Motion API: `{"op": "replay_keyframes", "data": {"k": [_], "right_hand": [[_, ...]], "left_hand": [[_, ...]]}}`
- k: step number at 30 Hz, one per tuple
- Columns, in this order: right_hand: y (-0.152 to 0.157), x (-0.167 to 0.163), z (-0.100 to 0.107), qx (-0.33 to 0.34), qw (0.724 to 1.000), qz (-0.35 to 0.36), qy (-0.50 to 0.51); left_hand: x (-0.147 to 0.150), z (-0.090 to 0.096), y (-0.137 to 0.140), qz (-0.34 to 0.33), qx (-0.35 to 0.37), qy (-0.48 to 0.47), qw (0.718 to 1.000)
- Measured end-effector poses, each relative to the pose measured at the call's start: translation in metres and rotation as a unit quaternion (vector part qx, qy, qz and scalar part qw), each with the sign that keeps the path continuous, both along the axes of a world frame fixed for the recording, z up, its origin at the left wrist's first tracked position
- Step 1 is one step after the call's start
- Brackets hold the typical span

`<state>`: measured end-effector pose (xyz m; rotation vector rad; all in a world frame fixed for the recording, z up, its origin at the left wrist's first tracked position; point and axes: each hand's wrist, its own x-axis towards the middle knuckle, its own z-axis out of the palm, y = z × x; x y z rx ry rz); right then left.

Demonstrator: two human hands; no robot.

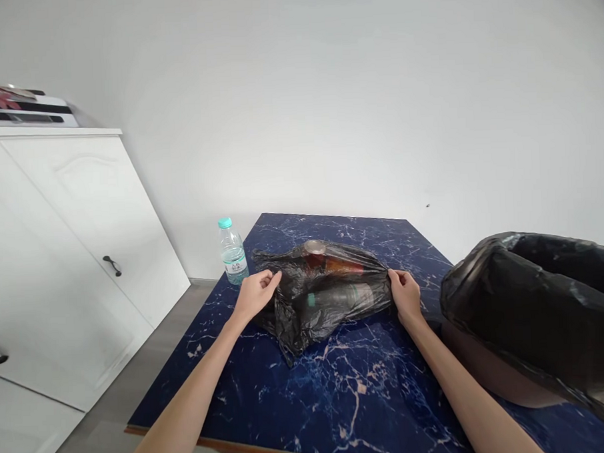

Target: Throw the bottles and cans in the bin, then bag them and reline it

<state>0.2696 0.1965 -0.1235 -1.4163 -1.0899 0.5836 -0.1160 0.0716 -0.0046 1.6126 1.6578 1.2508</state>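
Observation:
A thin black plastic bag [331, 322] lies on the blue marbled table, stretched between my hands. Through its film show a red can [314, 253], something orange, and a bottle with a green cap lying on its side. My left hand [257, 292] is closed in a pinch on the bag's left end. At the opposite end, my right hand [405, 294] grips the gathered plastic. Just beyond my left hand stands an upright clear water bottle [234, 256] with a turquoise cap, partly full.
To the right is a bin [498, 368] lined with a black bag [525, 303]. The blue table [359, 397] has a brown front edge and meets a white wall at the back. A white cabinet [68, 263] stands at the left with items on top.

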Motion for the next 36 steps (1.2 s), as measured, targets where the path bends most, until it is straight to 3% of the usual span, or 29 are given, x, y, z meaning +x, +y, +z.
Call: {"op": "replay_keyframes", "data": {"k": [4,7,10,15,21,24,29,36], "right_hand": [[-0.004,-0.002,0.002,0.000,1.000,0.003,-0.007],[-0.007,-0.003,0.004,-0.002,1.000,0.002,-0.010],[-0.009,-0.004,0.006,-0.002,1.000,-0.002,-0.010],[-0.011,-0.007,0.009,0.009,1.000,0.004,-0.004],[-0.018,-0.023,0.009,0.024,0.997,0.079,0.007],[-0.016,-0.026,0.008,0.029,0.994,0.102,0.026],[-0.002,-0.007,0.006,0.027,0.996,0.028,0.078],[0.013,0.019,0.004,0.020,0.990,-0.058,0.124]], "left_hand": [[0.004,0.007,-0.002,-0.111,0.010,-0.158,0.981],[0.000,0.005,-0.001,-0.170,0.020,-0.215,0.961],[-0.002,-0.001,0.001,-0.202,0.020,-0.199,0.959],[0.012,-0.017,0.000,-0.223,0.039,-0.085,0.970],[0.034,-0.045,-0.002,-0.209,0.056,0.004,0.976],[0.033,-0.049,-0.001,-0.202,0.045,0.007,0.978],[0.025,-0.034,-0.002,-0.199,0.032,-0.044,0.978],[0.016,-0.014,0.006,-0.098,0.031,-0.166,0.981]]}}
